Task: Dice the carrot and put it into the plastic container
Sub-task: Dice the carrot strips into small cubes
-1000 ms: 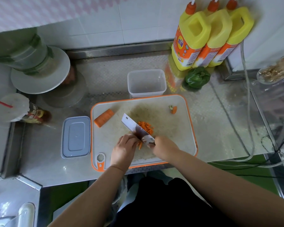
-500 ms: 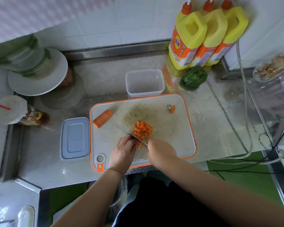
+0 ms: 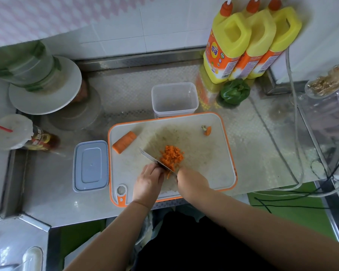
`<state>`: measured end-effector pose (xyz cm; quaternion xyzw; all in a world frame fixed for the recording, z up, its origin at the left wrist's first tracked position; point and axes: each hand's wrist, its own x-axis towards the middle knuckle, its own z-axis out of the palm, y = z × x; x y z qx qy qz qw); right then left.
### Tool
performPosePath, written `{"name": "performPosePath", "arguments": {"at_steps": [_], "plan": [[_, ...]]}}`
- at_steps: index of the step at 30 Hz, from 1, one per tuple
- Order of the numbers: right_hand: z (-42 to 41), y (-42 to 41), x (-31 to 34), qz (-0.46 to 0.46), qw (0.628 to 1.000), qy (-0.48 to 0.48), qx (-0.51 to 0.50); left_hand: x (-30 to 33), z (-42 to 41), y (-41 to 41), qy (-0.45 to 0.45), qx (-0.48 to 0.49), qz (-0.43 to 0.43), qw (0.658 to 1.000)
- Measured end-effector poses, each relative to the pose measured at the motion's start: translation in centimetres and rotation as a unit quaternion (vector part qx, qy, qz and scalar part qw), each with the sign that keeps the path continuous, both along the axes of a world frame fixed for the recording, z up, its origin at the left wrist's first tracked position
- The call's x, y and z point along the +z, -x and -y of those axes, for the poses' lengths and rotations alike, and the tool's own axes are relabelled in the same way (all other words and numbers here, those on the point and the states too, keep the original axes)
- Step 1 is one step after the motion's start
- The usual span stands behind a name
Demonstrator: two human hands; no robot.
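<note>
At the far left a lidded drink cup point(image 3: 12, 132) with a red straw stands beside a dark bottle point(image 3: 44, 138), behind them a white plate point(image 3: 45, 89) under a clear jar. On the steel tabletop point(image 3: 53, 198) a grey-blue lid point(image 3: 90, 166) lies flat just beside the orange-rimmed cutting board point(image 3: 213, 153). A whole carrot piece point(image 3: 124, 142) lies at the board's far left corner. The left hand point(image 3: 148, 181) rests on the board's near part, its fingers curled down onto carrot strips point(image 3: 168, 174) that poke out beside the blade; how firm its grip is cannot be told. The knife point(image 3: 156, 160) runs diagonally, its edge down on the board, with a heap of diced carrot point(image 3: 172, 157) touching its right side. The right hand point(image 3: 192, 181) has its grip closed round the knife handle, which is hidden under it. Beyond the board's far edge stands the clear plastic container point(image 3: 174, 99), with no carrot in it. A carrot end point(image 3: 207, 130) lies near the board's far right corner. Farther right, a green pepper point(image 3: 234, 91) sits in front of three yellow bottles point(image 3: 249, 42), and cables trail over the tabletop's right end.
</note>
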<state>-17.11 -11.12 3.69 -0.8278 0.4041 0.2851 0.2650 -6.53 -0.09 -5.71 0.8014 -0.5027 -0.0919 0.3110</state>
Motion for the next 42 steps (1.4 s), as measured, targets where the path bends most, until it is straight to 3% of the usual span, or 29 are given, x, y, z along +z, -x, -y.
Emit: {"name": "performPosePath", "arguments": {"at_steps": [9,21,29,35,42], "plan": [[-0.3,0.2,-0.2,0.028,0.999,0.011,0.014,0.2,-0.1,0.0,-0.001,-0.001,0.006,1.0],[0.6,0.4,-0.1,0.066,0.997,-0.023,-0.039,1.3,-0.4,-0.1,0.018,-0.006,0.027,0.999],[0.1,0.3,0.5,0.089,0.996,0.004,-0.003,1.3,-0.9,-0.1,-0.024,0.007,0.009,1.0],[0.0,0.0,0.3,0.039,0.998,0.025,0.031,1.4,-0.4,-0.4,-0.033,0.005,-0.019,0.999],[-0.5,-0.8,-0.6,0.021,1.0,0.004,-0.017,1.3,-0.2,-0.3,-0.029,-0.002,0.005,1.0]]}}
